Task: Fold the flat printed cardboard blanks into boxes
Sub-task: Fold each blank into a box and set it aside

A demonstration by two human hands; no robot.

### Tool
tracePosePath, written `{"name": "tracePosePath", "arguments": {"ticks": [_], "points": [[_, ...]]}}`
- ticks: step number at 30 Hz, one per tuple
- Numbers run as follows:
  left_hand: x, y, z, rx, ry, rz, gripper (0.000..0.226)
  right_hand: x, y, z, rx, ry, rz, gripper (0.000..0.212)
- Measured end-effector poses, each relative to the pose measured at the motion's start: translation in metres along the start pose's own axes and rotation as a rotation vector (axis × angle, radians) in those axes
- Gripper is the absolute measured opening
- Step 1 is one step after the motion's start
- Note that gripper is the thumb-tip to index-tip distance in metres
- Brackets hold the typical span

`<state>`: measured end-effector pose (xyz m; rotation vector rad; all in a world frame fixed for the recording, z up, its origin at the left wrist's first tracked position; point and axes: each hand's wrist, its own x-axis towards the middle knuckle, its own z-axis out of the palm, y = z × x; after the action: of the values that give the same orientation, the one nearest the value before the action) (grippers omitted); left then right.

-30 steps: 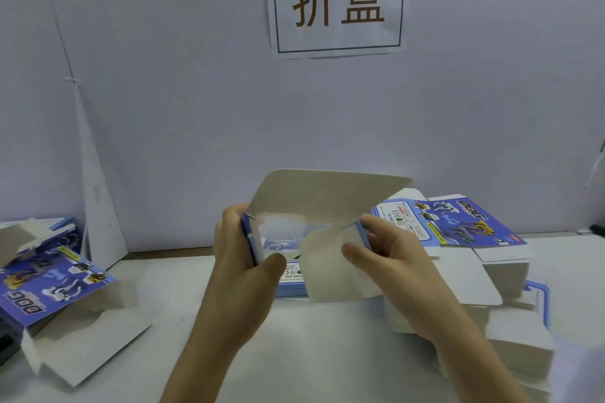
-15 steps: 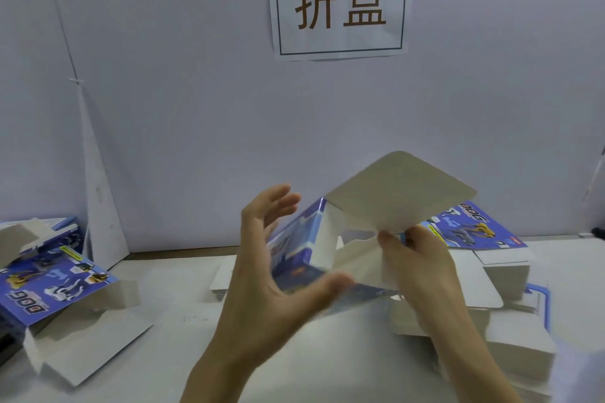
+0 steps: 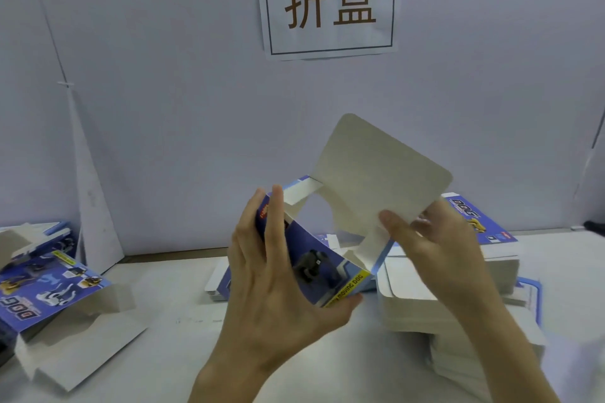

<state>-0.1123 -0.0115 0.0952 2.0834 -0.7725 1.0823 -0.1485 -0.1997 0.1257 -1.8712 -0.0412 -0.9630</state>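
One box (image 3: 322,260) — left hand (image 3: 271,281), right hand (image 3: 435,249) gripping.

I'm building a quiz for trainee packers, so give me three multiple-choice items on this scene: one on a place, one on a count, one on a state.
1. Where is the white paper sign with brown characters?
A. on the floor
B. on the pale wall
C. inside a box

2. How many brown characters does that sign bear?
A. one
B. four
C. two

3. The large white rounded flap of the blue printed cardboard box in the person's grasp is:
A. tucked shut
B. raised open
C. torn off

Answers:
1 B: the sign hangs flat on the wall, top centre.
2 C: two characters stand side by side inside its frame.
3 B: the flap sticks up above the box, pinched by the right hand, while the left hand grips the box's printed side.
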Motion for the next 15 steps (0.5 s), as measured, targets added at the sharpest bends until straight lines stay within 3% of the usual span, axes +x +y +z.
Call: {"name": "tracePosePath", "arguments": {"ticks": [3, 8, 10, 13, 15], "points": [[0.002, -0.004, -0.007, -0.015, -0.020, 0.011, 0.125, 0.001, 0.001, -0.013, 0.165, 0.066, -0.181, 0.048], [0.003, 0.002, -0.011, -0.070, -0.103, -0.027, 0.115, -0.003, -0.005, -0.016, 0.070, 0.105, -0.363, 0.045], [0.003, 0.004, -0.011, -0.076, -0.114, -0.051, 0.114, -0.006, -0.011, -0.015, 0.131, -0.053, -0.376, 0.034], [0.003, 0.008, -0.011, -0.051, -0.134, -0.047, 0.114, -0.010, -0.020, -0.007, 0.328, -0.374, -0.241, 0.022], [0.004, 0.009, -0.013, -0.002, -0.146, -0.017, 0.116, -0.010, -0.019, -0.003, 0.441, -0.415, -0.141, 0.019]]}}
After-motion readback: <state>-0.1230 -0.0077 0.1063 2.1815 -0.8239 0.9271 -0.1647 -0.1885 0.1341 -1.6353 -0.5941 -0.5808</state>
